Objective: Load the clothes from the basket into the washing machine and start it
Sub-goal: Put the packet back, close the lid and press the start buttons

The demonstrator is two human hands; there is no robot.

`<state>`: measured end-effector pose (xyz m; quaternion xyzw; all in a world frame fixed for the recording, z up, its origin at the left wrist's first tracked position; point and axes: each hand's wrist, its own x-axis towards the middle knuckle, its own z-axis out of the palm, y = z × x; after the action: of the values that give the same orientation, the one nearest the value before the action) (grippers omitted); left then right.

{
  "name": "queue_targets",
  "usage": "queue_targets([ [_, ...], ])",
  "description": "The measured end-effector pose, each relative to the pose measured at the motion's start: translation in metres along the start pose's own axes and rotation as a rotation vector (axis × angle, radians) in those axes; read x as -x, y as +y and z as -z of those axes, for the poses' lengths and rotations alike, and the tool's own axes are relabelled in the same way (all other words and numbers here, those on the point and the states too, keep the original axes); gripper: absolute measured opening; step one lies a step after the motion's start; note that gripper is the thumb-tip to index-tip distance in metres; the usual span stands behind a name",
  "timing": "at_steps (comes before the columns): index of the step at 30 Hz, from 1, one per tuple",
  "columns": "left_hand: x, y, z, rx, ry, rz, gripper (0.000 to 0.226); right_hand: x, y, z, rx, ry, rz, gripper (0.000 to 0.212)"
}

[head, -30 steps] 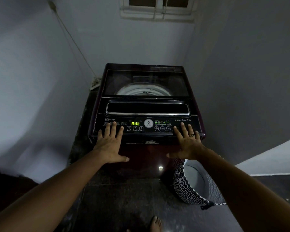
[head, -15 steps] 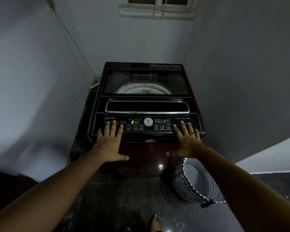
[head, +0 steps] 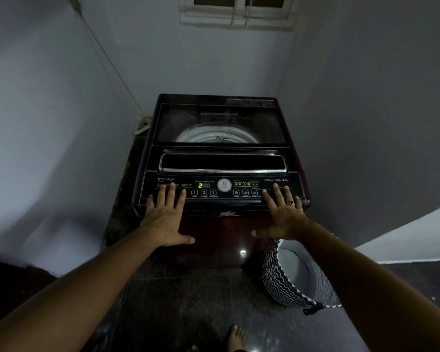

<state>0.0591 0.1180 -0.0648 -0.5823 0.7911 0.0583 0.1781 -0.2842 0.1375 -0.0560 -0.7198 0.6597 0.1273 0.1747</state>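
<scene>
Crowding the washing machine (head: 221, 158): grey walls (head: 48, 123), zigzag basket (head: 280, 283) just beside it.

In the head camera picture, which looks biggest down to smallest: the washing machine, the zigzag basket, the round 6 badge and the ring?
1. washing machine, by far the biggest
2. zigzag basket, though part of it is hidden
3. round 6 badge
4. ring, the smallest

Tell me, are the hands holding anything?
Nothing is held. The left hand and right hand rest flat, fingers straight, on the washing machine's front edge.
</scene>
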Motion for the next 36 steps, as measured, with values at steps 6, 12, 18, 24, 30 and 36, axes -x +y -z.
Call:
queue_targets([
  [6,-0.0005,0.0000,-0.0010,0.000,0.005,0.002,0.148,0.0001,-0.0003,0.0002,0.000,0.008,0.004,0.141],
  [12,0.0002,-0.0004,-0.0012,0.001,0.006,-0.001,0.148,-0.0001,0.0003,-0.0004,0.008,0.009,0.010,0.141],
  [18,0.0003,-0.0003,-0.0001,0.003,0.003,-0.004,0.147,-0.0005,0.0013,-0.0015,0.012,0.009,0.006,0.142],
  [24,-0.0001,0.0006,0.0009,-0.007,-0.003,0.000,0.147,-0.0019,0.0015,-0.0022,0.011,0.006,0.009,0.143],
  [30,-0.0002,0.0006,-0.0004,-0.011,-0.013,0.006,0.148,-0.0005,0.0007,-0.0005,0.021,-0.001,0.011,0.143],
  [36,-0.0004,0.0012,0.0009,-0.005,-0.026,0.011,0.148,-0.0009,0.0017,-0.0006,0.021,-0.010,0.021,0.145],
])
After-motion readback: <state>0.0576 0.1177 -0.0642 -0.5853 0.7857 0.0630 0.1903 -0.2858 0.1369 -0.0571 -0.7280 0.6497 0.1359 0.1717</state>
